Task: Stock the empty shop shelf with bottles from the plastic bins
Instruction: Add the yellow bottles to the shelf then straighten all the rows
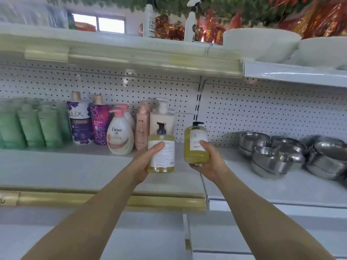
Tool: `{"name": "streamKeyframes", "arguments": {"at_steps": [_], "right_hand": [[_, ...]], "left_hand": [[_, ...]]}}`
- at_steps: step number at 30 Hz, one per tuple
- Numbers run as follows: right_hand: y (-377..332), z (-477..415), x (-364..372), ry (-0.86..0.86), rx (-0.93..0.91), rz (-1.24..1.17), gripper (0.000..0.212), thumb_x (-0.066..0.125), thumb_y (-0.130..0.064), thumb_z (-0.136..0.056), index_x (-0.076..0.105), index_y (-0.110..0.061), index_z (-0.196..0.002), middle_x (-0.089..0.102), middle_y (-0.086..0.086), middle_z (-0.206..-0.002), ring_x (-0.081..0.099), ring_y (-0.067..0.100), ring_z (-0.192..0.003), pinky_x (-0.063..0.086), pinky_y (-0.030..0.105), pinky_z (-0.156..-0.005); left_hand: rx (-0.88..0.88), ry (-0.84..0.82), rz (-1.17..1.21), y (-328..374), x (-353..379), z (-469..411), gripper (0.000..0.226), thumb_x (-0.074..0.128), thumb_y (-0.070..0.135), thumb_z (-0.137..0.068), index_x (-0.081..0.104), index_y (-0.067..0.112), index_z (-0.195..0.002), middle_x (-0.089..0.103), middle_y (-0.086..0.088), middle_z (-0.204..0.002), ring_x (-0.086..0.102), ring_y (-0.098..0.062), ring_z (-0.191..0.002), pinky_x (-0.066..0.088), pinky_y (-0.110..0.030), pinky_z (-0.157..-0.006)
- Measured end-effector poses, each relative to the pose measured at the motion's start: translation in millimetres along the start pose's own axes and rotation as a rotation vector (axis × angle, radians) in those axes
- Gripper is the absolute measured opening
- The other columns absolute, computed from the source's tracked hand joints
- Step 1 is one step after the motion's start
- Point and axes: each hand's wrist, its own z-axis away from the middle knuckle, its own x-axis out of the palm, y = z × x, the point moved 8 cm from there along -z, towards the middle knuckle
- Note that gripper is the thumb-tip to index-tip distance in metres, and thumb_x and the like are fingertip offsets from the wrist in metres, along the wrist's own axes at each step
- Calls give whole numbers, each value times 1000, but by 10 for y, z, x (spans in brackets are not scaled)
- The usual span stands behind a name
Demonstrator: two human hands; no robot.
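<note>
My left hand grips a yellow pump bottle with a white label, upright over the white shelf. My right hand holds a second yellow pump bottle, slightly higher and to the right, near the shelf's right end. Behind them on the shelf stand a cream pump bottle, a slim pink bottle, a Dove bottle, two purple Lux bottles and several green bottles at the left.
Stacks of steel bowls sit on the neighbouring shelf to the right. An upper shelf overhangs, carrying white spray bottles and white bowls. A perforated back panel closes the rear. The plastic bins are out of view.
</note>
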Motion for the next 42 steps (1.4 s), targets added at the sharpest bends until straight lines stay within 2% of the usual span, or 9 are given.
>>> {"name": "streamKeyframes", "arguments": {"at_steps": [7,12,16,17,22,25,29,34,42], "right_hand": [[-59,-138,101,-40,-36,69,66,81,-30,-78,57,-6,-134,67,20,-127,65,35,-116,57,43,-87],[-131,-334,-6,105,-71,161,56,82,-18,-79,56,-15,-128,70,11,-116,68,24,-102,53,41,-95],[-219,-521,-27,180,-180,260,46,85,-12,-73,61,-18,-111,71,-1,-99,71,3,-70,53,15,-53],[-227,-576,-21,191,-196,299,47,87,-11,-70,61,-18,-109,71,-1,-99,71,3,-72,52,14,-51],[-120,-925,-42,237,-196,489,68,92,-8,-57,56,-18,-114,69,-2,-101,70,17,-89,57,27,-57],[9,-1149,-123,259,-165,555,85,95,-11,-51,53,-15,-124,68,4,-113,68,25,-101,60,41,-73],[59,-1341,-158,289,-185,724,81,98,-24,-51,49,-26,-116,66,-4,-109,64,15,-92,48,24,-71],[19,-1568,-146,290,-187,960,96,94,-39,-60,43,-24,-140,63,0,-125,58,26,-120,47,31,-92],[-46,-1760,-177,305,-171,1048,92,92,-38,-67,39,-9,-136,59,9,-131,56,31,-122,36,27,-83]], "left_hand": [[1,15,20,-36,3,-59,59,80,38,-73,65,13,-125,73,-9,-117,70,-26,-108,60,-36,-76],[12,35,-2,-23,-85,-66,62,80,39,-72,63,14,-126,72,-9,-119,70,-26,-109,58,-41,-84],[42,55,6,13,-171,-73,55,78,36,-75,64,16,-125,72,-9,-119,69,-27,-110,59,-39,-81],[47,57,4,22,-187,-72,55,77,35,-76,64,15,-125,72,-9,-120,69,-26,-111,59,-38,-81],[63,49,-12,27,-244,-71,60,77,34,-77,60,14,-130,70,-10,-123,68,-26,-112,60,-37,-82],[82,31,-19,31,-245,-78,58,75,33,-79,60,13,-131,69,-11,-124,67,-27,-115,58,-40,-88],[84,36,-1,8,-284,-98,54,75,30,-79,61,13,-128,70,-13,-123,67,-29,-114,58,-38,-85],[83,35,17,-11,-312,-130,54,73,28,-80,60,11,-130,69,-14,-125,66,-29,-116,58,-37,-85],[76,17,-7,3,-231,-172,86,89,43,-60,57,10,-133,67,-14,-127,64,-30,-118,56,-41,-93]]}}
